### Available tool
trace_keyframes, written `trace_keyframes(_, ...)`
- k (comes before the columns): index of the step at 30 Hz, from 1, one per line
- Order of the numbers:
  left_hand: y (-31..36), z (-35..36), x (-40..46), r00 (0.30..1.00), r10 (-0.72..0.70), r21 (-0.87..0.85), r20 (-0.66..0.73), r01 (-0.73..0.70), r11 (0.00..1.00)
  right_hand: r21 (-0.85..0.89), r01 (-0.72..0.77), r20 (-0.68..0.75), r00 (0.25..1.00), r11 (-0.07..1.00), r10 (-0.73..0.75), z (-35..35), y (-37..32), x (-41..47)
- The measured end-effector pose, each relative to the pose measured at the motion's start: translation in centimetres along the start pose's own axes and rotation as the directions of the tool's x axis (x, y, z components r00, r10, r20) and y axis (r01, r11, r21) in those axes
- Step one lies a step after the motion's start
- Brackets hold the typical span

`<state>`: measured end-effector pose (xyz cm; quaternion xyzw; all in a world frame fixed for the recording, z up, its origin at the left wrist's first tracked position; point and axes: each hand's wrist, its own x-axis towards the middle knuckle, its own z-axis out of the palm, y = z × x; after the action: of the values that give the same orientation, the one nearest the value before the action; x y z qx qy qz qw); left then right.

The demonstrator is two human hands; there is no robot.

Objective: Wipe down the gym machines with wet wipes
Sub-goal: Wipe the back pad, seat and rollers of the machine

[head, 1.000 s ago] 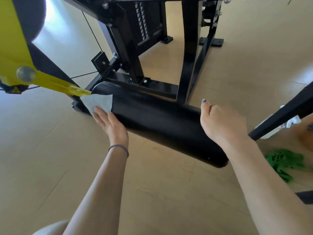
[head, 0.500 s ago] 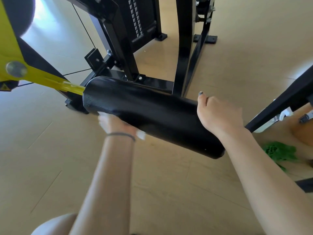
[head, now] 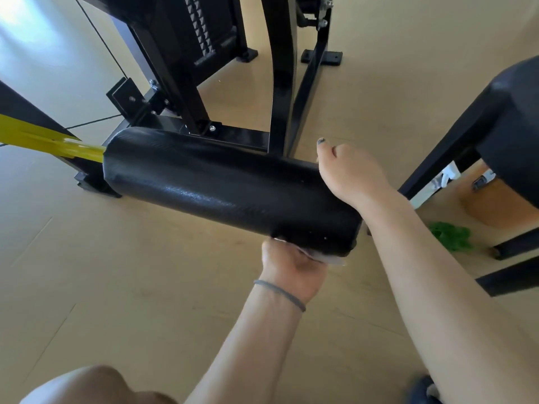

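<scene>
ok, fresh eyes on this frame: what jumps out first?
The big black roller pad lying across the centre, joined to a yellow arm at far left. Both hands work its near end: the right hand rests on top, while the left hand presses a wet wipe against the underside. Behind stands the black machine frame with its weight stack.

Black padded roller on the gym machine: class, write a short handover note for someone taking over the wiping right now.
Left hand: under the near end of the black cylindrical foam roller pad, pressing a white wet wipe against its underside.
Right hand: resting on top of the same end, steadying it; its fingers are hidden behind the pad.
Done: the top of the pad looks shiny, which may be from wiping.
Left: the rest of the underside, then likely the yellow metal arm and black steel frame.
</scene>
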<state>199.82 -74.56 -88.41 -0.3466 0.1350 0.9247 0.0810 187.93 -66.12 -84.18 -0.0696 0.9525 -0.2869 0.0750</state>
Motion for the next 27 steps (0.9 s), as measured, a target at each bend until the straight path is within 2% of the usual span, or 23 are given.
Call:
trace_keyframes(4,-2.1,0.6,-0.4,0.983,-0.182,-0.141,0.036,0.185,0.973,-0.070,0.030,-0.062,0.998,0.997,-0.034,0.7,0.2,-0.4)
trace_keyframes(6,0.5,0.9,-0.8,0.983,-0.183,-0.134,-0.009,0.181,0.974,-0.083,0.034,-0.085,0.995,0.996,-0.041,0.8,0.3,-0.3)
trace_keyframes(8,4.9,0.3,-0.7,0.996,-0.007,-0.129,-0.093,-0.005,0.992,-0.069,0.041,-0.105,0.993,0.997,-0.048,0.8,0.2,-0.3)
trace_keyframes(10,8.5,0.7,-1.6,0.953,0.254,-0.131,-0.163,-0.277,0.952,-0.080,0.068,-0.132,0.988,0.994,-0.078,0.8,0.2,-0.6)
trace_keyframes(12,9.8,2.0,-2.0,0.851,0.475,-0.077,-0.224,-0.501,0.862,-0.067,0.080,-0.127,0.988,0.995,-0.088,0.8,0.3,-0.7)
trace_keyframes(13,9.3,2.7,-1.9,0.766,0.596,0.040,-0.240,-0.605,0.795,-0.045,0.072,-0.120,0.990,0.996,-0.077,0.8,0.3,-0.6)
trace_keyframes(14,8.2,3.4,-1.4,0.657,0.714,0.176,-0.244,-0.694,0.698,-0.014,0.051,-0.101,0.994,0.999,-0.052,0.8,0.4,-0.3)
trace_keyframes(15,6.4,3.8,-0.7,0.520,0.846,0.363,-0.115,-0.771,0.523,0.020,0.029,-0.083,0.996,0.999,-0.027,0.7,0.3,0.0)
trace_keyframes(16,3.9,3.8,-0.5,0.405,0.902,0.584,0.151,-0.773,0.249,0.065,0.005,-0.063,0.998,0.998,-0.001,0.6,0.4,0.5)
trace_keyframes(17,1.6,2.7,0.3,0.395,0.802,0.679,0.448,-0.734,-0.018,0.128,-0.023,-0.046,0.999,0.991,0.029,0.3,0.4,0.7)
trace_keyframes(18,-0.1,1.1,0.9,0.410,0.634,0.700,0.656,-0.644,-0.308,0.226,-0.062,-0.021,0.997,0.972,0.069,0.0,0.6,1.0)
trace_keyframes(19,-1.0,-0.2,0.9,0.467,0.487,0.675,0.738,-0.506,-0.538,0.346,-0.098,0.005,0.995,0.933,0.103,-0.3,0.8,1.0)
trace_keyframes(20,-1.6,-1.2,0.5,0.512,0.409,0.637,0.755,-0.426,-0.643,0.458,-0.122,0.020,0.992,0.881,0.127,-0.4,1.3,1.1)
trace_keyframes(21,-2.0,-1.8,0.3,0.494,0.377,0.580,0.783,-0.360,-0.731,0.537,-0.133,0.039,0.990,0.833,0.133,-0.5,1.8,1.1)
trace_keyframes(23,-3.1,-2.8,-0.2,0.464,0.267,0.437,0.844,-0.309,-0.845,0.565,-0.158,0.075,0.987,0.810,0.140,0.1,2.6,1.0)
trace_keyframes(25,-3.7,-3.5,0.0,0.451,0.097,0.271,0.887,-0.338,-0.901,0.626,-0.205,0.120,0.979,0.752,0.167,0.4,2.7,0.6)
trace_keyframes(27,-2.1,-3.8,0.7,0.426,-0.001,0.162,0.905,-0.347,-0.924,0.733,-0.255,0.177,0.967,0.631,0.185,0.3,2.9,0.7)
